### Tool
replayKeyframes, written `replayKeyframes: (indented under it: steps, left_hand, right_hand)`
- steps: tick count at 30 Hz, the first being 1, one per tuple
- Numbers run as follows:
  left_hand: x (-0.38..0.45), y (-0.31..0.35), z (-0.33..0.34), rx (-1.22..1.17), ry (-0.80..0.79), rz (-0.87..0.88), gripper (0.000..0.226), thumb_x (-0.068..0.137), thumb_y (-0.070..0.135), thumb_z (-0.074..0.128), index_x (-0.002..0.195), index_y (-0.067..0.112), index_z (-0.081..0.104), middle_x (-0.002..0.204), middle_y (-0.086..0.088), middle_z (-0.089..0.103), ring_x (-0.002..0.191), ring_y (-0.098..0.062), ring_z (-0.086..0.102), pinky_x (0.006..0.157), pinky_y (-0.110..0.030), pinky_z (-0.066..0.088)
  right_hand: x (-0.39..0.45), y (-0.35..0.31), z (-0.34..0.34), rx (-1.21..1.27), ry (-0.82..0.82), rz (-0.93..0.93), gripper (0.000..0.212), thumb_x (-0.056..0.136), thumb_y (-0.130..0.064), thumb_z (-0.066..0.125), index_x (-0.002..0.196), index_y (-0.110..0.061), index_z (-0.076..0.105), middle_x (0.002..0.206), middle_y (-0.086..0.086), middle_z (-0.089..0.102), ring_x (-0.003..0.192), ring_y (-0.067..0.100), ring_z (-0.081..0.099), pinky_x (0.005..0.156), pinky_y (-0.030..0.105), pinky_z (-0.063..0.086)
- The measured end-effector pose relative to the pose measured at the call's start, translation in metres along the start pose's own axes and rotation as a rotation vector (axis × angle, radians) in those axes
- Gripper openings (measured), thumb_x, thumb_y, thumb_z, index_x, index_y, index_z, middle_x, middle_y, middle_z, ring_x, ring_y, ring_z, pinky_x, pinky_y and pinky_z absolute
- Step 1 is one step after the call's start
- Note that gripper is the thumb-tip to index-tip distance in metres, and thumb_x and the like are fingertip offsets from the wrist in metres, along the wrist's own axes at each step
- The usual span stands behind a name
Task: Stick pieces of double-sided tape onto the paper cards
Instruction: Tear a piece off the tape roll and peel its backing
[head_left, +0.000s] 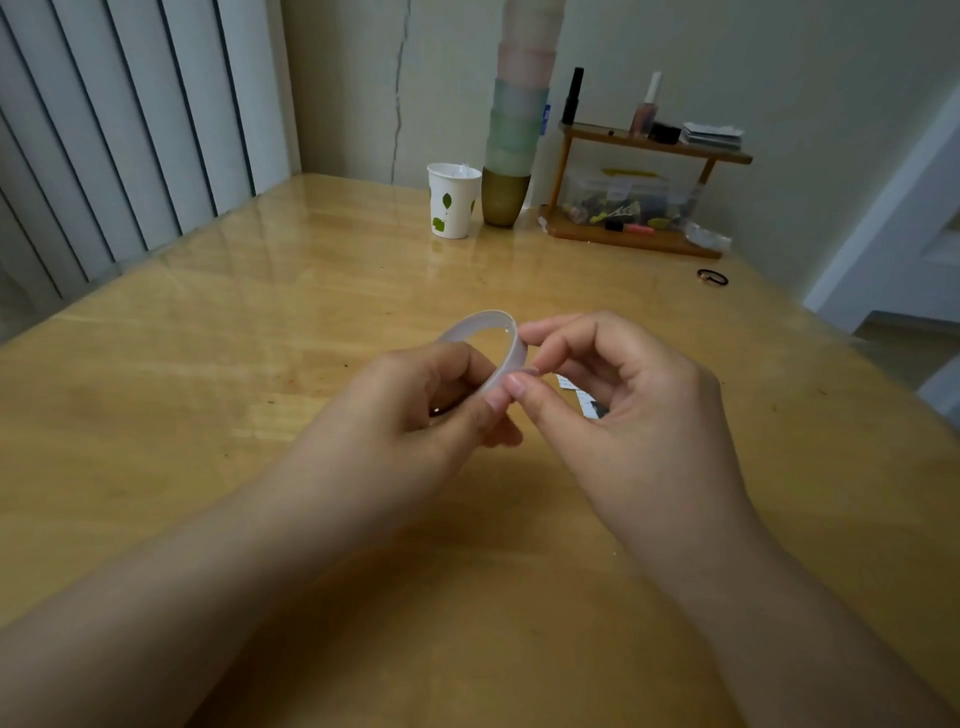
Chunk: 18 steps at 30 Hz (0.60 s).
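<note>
1. The thin, translucent white ring of double-sided tape (485, 340) is held up above the worktop, between the two hands and a little toward the left one. Its open hole faces roughly toward the camera, so the band runs round in front of the fingers.
2. The left hand (431, 405) is the grip that carries the roll: its fingers curl round the lower near part of the ring, thumb on the outer face.
3. The right hand (618, 395) meets the roll at its right edge, thumb and forefinger pinched together on the band. It looks like it is picking at the tape's free end, though no lifted end is clear enough to confirm.
4. Small white paper cards with dark print (587, 400) lie flat on the worktop just behind and under the right hand, mostly hidden by it. The right hand is the nearer one, so any torn piece would likely travel down and slightly right.
5. The glossy yellow-brown wooden worktop (260, 364) also bears, at its far side, a white paper cup with green leaves (452, 200), a gold-based stack of pastel cups (511, 156), a small wooden shelf rack of cosmetics (639, 192) and a black hair tie (712, 277).
6. Grey vertical blinds (119, 119) hang at the left; plain pale walls stand behind.
</note>
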<state>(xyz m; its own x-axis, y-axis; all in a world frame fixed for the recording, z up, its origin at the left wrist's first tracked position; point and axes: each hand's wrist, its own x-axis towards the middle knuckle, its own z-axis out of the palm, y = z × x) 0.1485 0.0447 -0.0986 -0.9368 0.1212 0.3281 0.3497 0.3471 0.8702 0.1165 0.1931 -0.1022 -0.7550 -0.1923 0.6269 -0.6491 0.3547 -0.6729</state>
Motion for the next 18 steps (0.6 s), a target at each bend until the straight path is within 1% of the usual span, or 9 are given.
replayKeyframes:
  steps: [2,5,7,9,10,12,14,16,18]
  left_hand:
    - [0.0001,0.0000,-0.0001,0.071,0.017,-0.002,0.020,0.090,0.028,0.053,0.078,0.018,0.065,0.069,0.012,0.069,0.065,0.002,0.061,0.058,-0.005,0.040]
    - [0.0004,-0.0002,-0.0009,0.050,0.019,0.000,0.024,0.095,0.030,0.049,0.080,0.020,0.064,0.067,0.009,0.067,0.062,-0.004,0.059,0.057,-0.013,0.043]
    - [0.0006,-0.0014,-0.0014,0.039,0.019,0.005,0.023,0.092,0.031,0.045,0.083,0.022,0.064,0.069,0.008,0.067,0.063,-0.008,0.059,0.060,-0.019,0.045]
    - [0.0007,-0.0025,-0.0014,0.066,0.025,0.003,0.022,0.096,0.026,0.046,0.084,0.022,0.064,0.070,0.008,0.067,0.062,-0.008,0.058,0.059,-0.019,0.045]
    - [0.0008,-0.0028,-0.0013,0.086,0.030,0.003,0.021,0.096,0.023,0.047,0.084,0.021,0.064,0.070,0.009,0.067,0.062,-0.009,0.058,0.058,-0.018,0.044]
    - [0.0003,-0.0026,-0.0008,0.129,0.040,0.015,0.020,0.093,0.023,0.047,0.082,0.020,0.064,0.069,0.011,0.066,0.061,-0.009,0.057,0.055,-0.018,0.042]
    - [0.0000,-0.0025,-0.0005,0.175,0.055,0.031,0.022,0.093,0.025,0.047,0.080,0.020,0.064,0.069,0.011,0.066,0.057,-0.010,0.054,0.052,-0.019,0.040]
    - [0.0001,-0.0022,-0.0006,0.219,0.070,0.042,0.024,0.092,0.026,0.047,0.078,0.016,0.064,0.067,0.007,0.064,0.051,-0.007,0.050,0.048,-0.014,0.036]
    - [0.0001,-0.0007,0.0002,0.237,0.076,0.051,0.023,0.091,0.026,0.048,0.078,0.015,0.064,0.065,0.002,0.060,0.050,-0.003,0.047,0.047,-0.010,0.033]
  right_hand:
    - [-0.0002,-0.0012,0.0003,0.046,-0.011,0.052,0.026,0.077,-0.009,0.077,0.079,-0.026,0.057,0.100,-0.012,0.068,0.094,0.004,0.066,0.083,0.013,0.049]
    - [-0.0007,-0.0030,0.0020,0.072,-0.027,0.088,0.028,0.079,-0.010,0.075,0.089,-0.028,0.056,0.104,-0.008,0.066,0.099,0.005,0.064,0.087,0.016,0.050]
    - [-0.0006,-0.0035,0.0039,0.080,-0.038,0.100,0.036,0.080,-0.009,0.073,0.106,-0.028,0.055,0.106,-0.009,0.063,0.105,0.004,0.062,0.091,0.017,0.049]
    - [-0.0006,-0.0020,0.0055,0.067,-0.049,0.096,0.054,0.082,-0.010,0.071,0.128,-0.027,0.047,0.105,-0.012,0.061,0.108,0.004,0.059,0.093,0.014,0.046]
    - [-0.0006,-0.0011,0.0061,0.042,-0.051,0.078,0.056,0.083,-0.013,0.069,0.133,-0.025,0.046,0.105,-0.013,0.059,0.109,0.005,0.058,0.094,0.014,0.046]
    - [-0.0009,0.0000,0.0072,-0.027,-0.042,0.028,0.047,0.082,-0.020,0.064,0.128,-0.023,0.056,0.107,-0.014,0.058,0.108,0.006,0.057,0.093,0.021,0.049]
    - [-0.0008,0.0000,0.0062,-0.082,-0.020,-0.018,0.030,0.081,-0.023,0.064,0.111,-0.022,0.067,0.104,-0.014,0.061,0.102,0.007,0.060,0.088,0.028,0.052]
    - [0.0000,-0.0003,0.0041,-0.112,0.009,-0.058,0.014,0.080,-0.022,0.067,0.094,-0.022,0.070,0.096,-0.014,0.065,0.094,0.007,0.061,0.082,0.027,0.052]
    - [0.0008,-0.0003,0.0025,-0.128,0.019,-0.089,0.004,0.079,-0.020,0.069,0.083,-0.020,0.070,0.089,-0.011,0.066,0.090,0.009,0.061,0.079,0.028,0.050]
